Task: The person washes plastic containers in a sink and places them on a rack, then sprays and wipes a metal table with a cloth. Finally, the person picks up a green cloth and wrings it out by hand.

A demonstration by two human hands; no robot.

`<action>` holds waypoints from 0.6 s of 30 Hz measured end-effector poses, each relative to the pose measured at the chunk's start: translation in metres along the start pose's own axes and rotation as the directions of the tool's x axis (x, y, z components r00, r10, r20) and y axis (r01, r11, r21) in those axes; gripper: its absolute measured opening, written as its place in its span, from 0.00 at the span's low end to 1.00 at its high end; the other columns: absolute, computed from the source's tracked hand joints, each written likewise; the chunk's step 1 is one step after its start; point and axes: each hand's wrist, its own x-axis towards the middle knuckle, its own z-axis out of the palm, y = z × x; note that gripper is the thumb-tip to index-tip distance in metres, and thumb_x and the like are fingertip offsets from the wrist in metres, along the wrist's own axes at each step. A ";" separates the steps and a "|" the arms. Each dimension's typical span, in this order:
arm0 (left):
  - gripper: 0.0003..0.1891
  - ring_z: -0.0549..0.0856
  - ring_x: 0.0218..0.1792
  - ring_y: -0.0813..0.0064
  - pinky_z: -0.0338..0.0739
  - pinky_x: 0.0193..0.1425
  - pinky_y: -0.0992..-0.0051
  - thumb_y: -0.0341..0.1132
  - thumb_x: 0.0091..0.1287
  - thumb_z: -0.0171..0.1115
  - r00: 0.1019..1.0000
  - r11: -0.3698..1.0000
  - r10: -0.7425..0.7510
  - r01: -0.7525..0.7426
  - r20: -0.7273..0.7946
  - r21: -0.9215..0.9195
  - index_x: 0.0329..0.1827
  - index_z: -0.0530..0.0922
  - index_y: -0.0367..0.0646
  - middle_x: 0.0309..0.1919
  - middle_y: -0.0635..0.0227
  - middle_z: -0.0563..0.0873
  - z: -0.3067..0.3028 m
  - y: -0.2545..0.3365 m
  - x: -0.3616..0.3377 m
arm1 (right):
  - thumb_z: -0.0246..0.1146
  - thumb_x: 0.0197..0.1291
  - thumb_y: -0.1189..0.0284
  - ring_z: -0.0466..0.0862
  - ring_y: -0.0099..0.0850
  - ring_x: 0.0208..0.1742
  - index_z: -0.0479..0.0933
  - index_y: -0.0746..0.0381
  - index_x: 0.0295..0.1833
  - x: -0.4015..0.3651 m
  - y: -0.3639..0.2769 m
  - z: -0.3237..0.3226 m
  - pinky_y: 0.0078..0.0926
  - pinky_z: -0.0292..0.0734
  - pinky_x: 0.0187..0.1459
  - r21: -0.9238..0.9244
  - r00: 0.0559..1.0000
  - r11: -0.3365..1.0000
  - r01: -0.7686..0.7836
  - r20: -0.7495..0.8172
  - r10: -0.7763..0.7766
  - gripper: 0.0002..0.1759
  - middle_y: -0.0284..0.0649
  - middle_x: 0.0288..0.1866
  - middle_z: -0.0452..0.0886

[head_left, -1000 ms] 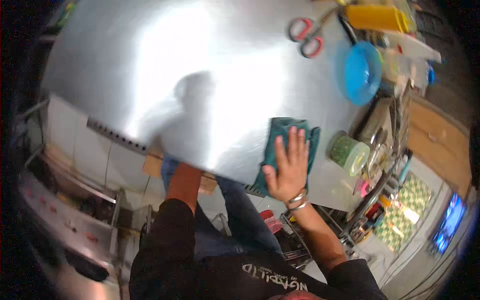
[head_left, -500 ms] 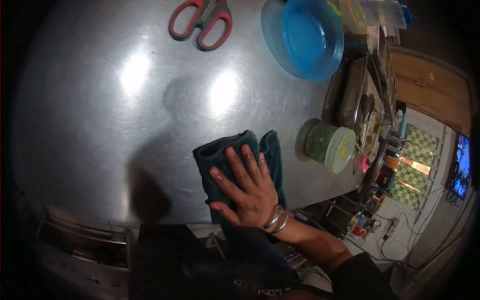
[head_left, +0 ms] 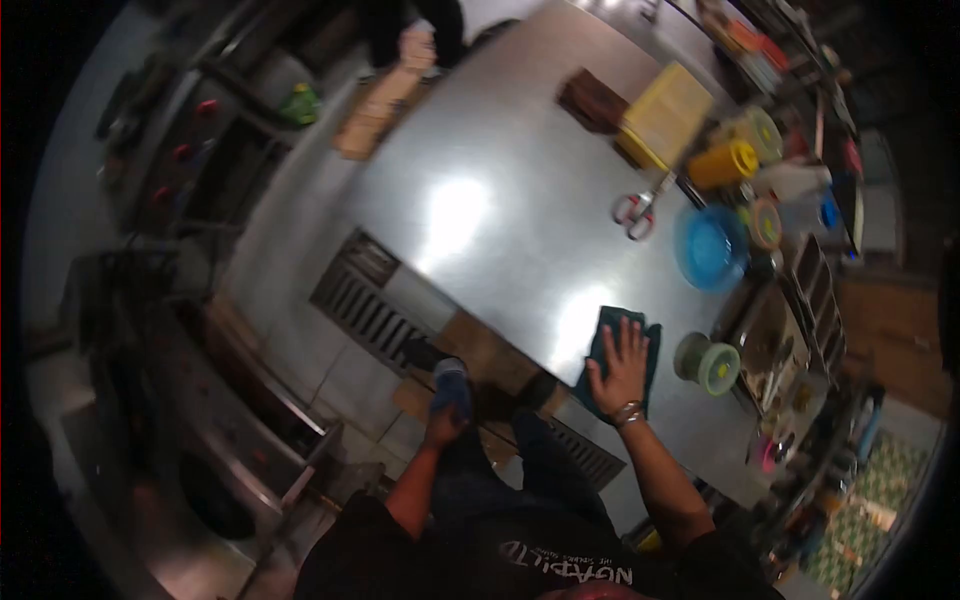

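While right hand (head_left: 622,372), spread flat, hides middle of green cloth (head_left: 653,362), left hand (head_left: 446,427) blurred, can't tell grip

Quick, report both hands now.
Left hand: blurred and dark, cannot be told.
Right hand: open, fingers spread, flat on the green cloth.

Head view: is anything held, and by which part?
The right hand lies flat atop the green cloth, not visibly gripping it; whether the left hand holds the blue thing there cannot be told.
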 end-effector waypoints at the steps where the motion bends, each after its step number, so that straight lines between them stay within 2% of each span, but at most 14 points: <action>1: 0.32 0.76 0.61 0.50 0.69 0.65 0.58 0.54 0.64 0.60 0.993 0.998 -0.059 0.055 0.100 0.042 0.65 0.72 0.41 0.60 0.51 0.77 -0.015 -0.006 -0.022 | 0.58 0.63 0.55 0.47 0.54 0.79 0.63 0.58 0.73 0.000 -0.001 -0.002 0.59 0.41 0.74 -0.015 1.000 1.000 -0.002 -0.009 0.002 0.35 0.52 0.79 0.51; 3: 0.32 0.77 0.61 0.50 0.71 0.64 0.60 0.55 0.64 0.61 0.990 0.991 -0.130 0.130 0.054 -0.012 0.66 0.72 0.45 0.60 0.53 0.78 -0.014 -0.048 -0.054 | 0.58 0.63 0.56 0.48 0.54 0.79 0.64 0.60 0.72 0.002 -0.002 -0.001 0.59 0.40 0.74 -0.057 1.000 0.998 -0.002 -0.017 0.001 0.34 0.52 0.79 0.52; 4: 0.32 0.77 0.61 0.50 0.71 0.64 0.60 0.55 0.64 0.61 0.989 0.989 -0.144 0.145 0.010 -0.015 0.66 0.72 0.45 0.60 0.53 0.78 -0.040 -0.040 -0.067 | 0.57 0.63 0.55 0.47 0.54 0.79 0.64 0.60 0.72 0.002 -0.004 -0.002 0.60 0.39 0.74 -0.098 1.000 0.995 -0.003 -0.028 0.000 0.35 0.50 0.79 0.51; 6: 0.32 0.78 0.59 0.50 0.72 0.64 0.61 0.56 0.65 0.61 0.931 0.906 -0.363 0.360 0.029 -0.221 0.67 0.72 0.46 0.58 0.52 0.80 -0.089 -0.008 -0.090 | 0.55 0.64 0.54 0.43 0.55 0.80 0.63 0.59 0.73 0.003 0.003 0.005 0.60 0.34 0.75 -0.206 0.999 0.979 0.000 -0.049 -0.010 0.35 0.48 0.80 0.50; 7: 0.32 0.78 0.59 0.50 0.72 0.64 0.61 0.56 0.65 0.61 0.929 0.903 -0.369 0.356 -0.009 -0.241 0.67 0.72 0.46 0.58 0.52 0.80 -0.104 -0.012 -0.098 | 0.54 0.64 0.53 0.42 0.55 0.80 0.62 0.58 0.74 0.003 -0.002 0.002 0.61 0.32 0.74 -0.238 0.998 0.971 -0.016 -0.058 0.002 0.36 0.47 0.80 0.49; 9: 0.31 0.81 0.57 0.54 0.74 0.62 0.63 0.53 0.65 0.62 0.827 0.804 -0.554 0.503 -0.092 -0.318 0.66 0.72 0.45 0.57 0.52 0.81 -0.119 -0.021 -0.121 | 0.50 0.67 0.51 0.39 0.54 0.80 0.59 0.53 0.76 0.002 0.002 0.008 0.65 0.32 0.73 -0.300 0.996 0.950 -0.090 -0.031 0.085 0.35 0.43 0.81 0.46; 10: 0.31 0.81 0.57 0.54 0.74 0.62 0.63 0.53 0.65 0.62 0.822 0.801 -0.556 0.492 -0.121 -0.340 0.66 0.72 0.45 0.57 0.52 0.81 -0.124 -0.032 -0.127 | 0.49 0.68 0.50 0.38 0.53 0.81 0.57 0.51 0.77 0.003 0.001 0.012 0.66 0.32 0.73 -0.340 0.989 0.930 -0.141 -0.010 0.146 0.35 0.41 0.82 0.44; 12: 0.30 0.83 0.54 0.60 0.76 0.59 0.66 0.50 0.65 0.64 0.730 0.682 -0.665 0.508 -0.156 -0.527 0.66 0.72 0.44 0.55 0.52 0.82 -0.121 -0.060 -0.141 | 0.45 0.69 0.47 0.35 0.52 0.81 0.52 0.45 0.78 0.006 -0.010 0.008 0.68 0.32 0.72 -0.367 0.934 0.881 -0.298 0.077 0.348 0.35 0.37 0.83 0.40; 13: 0.30 0.83 0.54 0.60 0.76 0.59 0.66 0.50 0.65 0.64 0.722 0.676 -0.671 0.502 -0.168 -0.540 0.66 0.72 0.44 0.55 0.52 0.82 -0.121 -0.070 -0.147 | 0.42 0.70 0.46 0.33 0.51 0.81 0.47 0.43 0.79 0.008 -0.006 0.010 0.69 0.33 0.72 -0.373 0.923 0.873 -0.314 0.096 0.373 0.35 0.36 0.83 0.37; 15: 0.31 0.84 0.52 0.64 0.77 0.56 0.67 0.49 0.64 0.66 0.657 0.599 -0.730 0.480 -0.189 -0.641 0.65 0.72 0.41 0.51 0.55 0.84 -0.119 -0.090 -0.161 | 0.41 0.71 0.46 0.33 0.51 0.81 0.46 0.42 0.80 0.008 -0.002 0.015 0.69 0.34 0.72 -0.378 0.926 0.872 -0.310 0.085 0.367 0.35 0.36 0.83 0.37; 18: 0.30 0.85 0.49 0.64 0.78 0.54 0.67 0.47 0.64 0.66 0.626 0.619 -0.737 0.472 -0.256 -0.627 0.64 0.72 0.38 0.47 0.56 0.86 -0.114 -0.105 -0.181 | 0.39 0.71 0.46 0.33 0.50 0.81 0.45 0.43 0.80 0.012 0.008 0.025 0.69 0.37 0.72 -0.399 0.923 0.861 -0.316 0.080 0.376 0.35 0.36 0.83 0.36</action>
